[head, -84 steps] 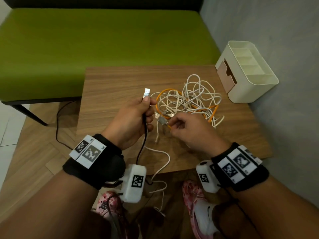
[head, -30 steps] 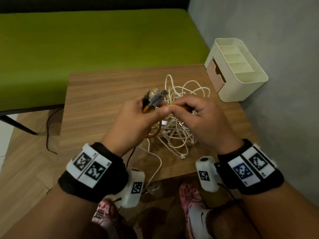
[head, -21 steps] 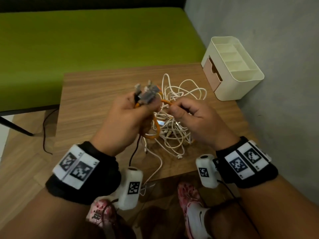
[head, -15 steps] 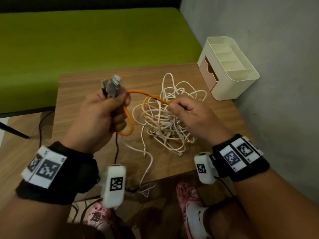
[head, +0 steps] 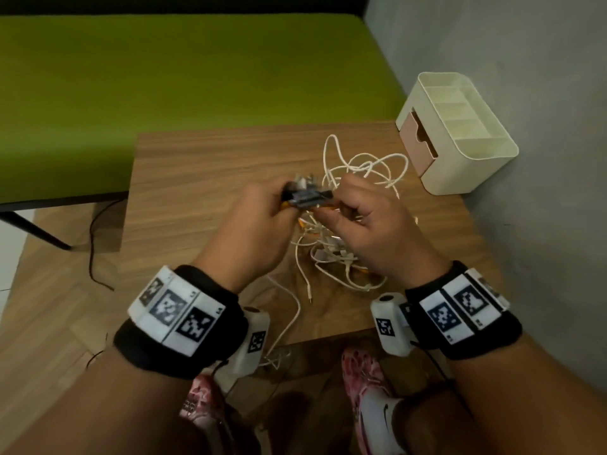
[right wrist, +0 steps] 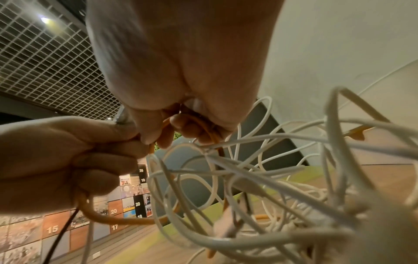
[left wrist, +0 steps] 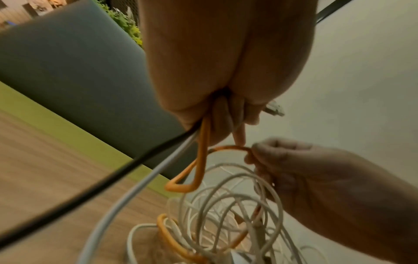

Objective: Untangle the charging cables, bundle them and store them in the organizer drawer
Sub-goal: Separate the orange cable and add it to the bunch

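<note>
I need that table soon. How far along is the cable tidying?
Early. Nothing looks finished: the white cables lie tangled on the table, and no bundle is visible in the organizer. In hand: the left hand grips several plug ends and orange loops, while the right hand pinches the orange cable. Left: untangling the whites, bundling, storing.

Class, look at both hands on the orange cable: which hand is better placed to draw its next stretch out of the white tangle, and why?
Probably the right hand. It pinches the orange cable right above the white cable tangle, while the left hand already grips the gathered plugs and folded orange loops, serving as anchor.
</note>
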`<state>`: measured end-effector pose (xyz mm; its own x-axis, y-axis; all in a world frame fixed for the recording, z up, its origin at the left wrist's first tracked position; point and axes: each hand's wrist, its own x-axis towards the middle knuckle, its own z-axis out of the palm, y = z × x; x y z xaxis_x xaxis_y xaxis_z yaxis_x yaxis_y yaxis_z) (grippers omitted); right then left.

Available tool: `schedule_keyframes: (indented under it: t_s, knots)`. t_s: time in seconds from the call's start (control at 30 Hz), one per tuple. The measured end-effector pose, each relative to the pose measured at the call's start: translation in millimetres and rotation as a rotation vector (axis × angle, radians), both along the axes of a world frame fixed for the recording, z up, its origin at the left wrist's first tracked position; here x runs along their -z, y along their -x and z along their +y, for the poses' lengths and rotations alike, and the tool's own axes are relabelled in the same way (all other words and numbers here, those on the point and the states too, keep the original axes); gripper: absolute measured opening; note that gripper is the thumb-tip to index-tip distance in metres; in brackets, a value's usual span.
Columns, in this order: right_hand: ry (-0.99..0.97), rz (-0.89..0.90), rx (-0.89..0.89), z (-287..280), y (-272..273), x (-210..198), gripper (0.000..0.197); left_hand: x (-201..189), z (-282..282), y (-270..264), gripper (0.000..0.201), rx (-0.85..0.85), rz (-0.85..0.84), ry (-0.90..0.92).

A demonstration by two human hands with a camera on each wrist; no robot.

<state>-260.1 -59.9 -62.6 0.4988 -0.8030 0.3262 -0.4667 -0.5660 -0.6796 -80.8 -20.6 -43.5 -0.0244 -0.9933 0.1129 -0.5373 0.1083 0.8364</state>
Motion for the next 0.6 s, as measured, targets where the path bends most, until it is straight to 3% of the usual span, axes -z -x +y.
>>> schedule_keyframes:
  t_s: [0.13, 0.23, 0.3, 0.43, 0.53, 0.6]
  knots:
    - [0.007, -0.017, 0.019, 1.0, -2.9, -3.1, 0.003, 5.5, -3.6, -1.3, 0.032, 0.088, -0.133, -0.026]
    - [-0.031, -0.068, 0.014, 2.2, -4.3, -7.0, 0.007, -0.1, -3.6, -4.9, 0.021, 0.094, -0.078, -0.041]
    - [-0.074, -0.08, -0.007, 2.0, -4.4, -7.0, 0.012, -3.1, -1.6, -5.9, 0.02, 0.08, 0.115, -0.09]
    - [-0.182, 0.02, -0.007, -4.0, 0.6, 0.6, 0.02, -10.3, 1.1, -15.1, 0.023, 0.022, 0.711, -0.169]
    - [-0.237, 0.044, 0.032, -10.7, 2.5, 9.5, 0.012, -14.0, 5.0, -27.6, 0.028, 0.051, 0.844, -0.213]
    - [-0.212, -0.013, 0.089, -13.6, 2.8, 10.7, 0.013, -10.0, 4.8, -38.7, 0.024, -0.007, 0.788, -0.256]
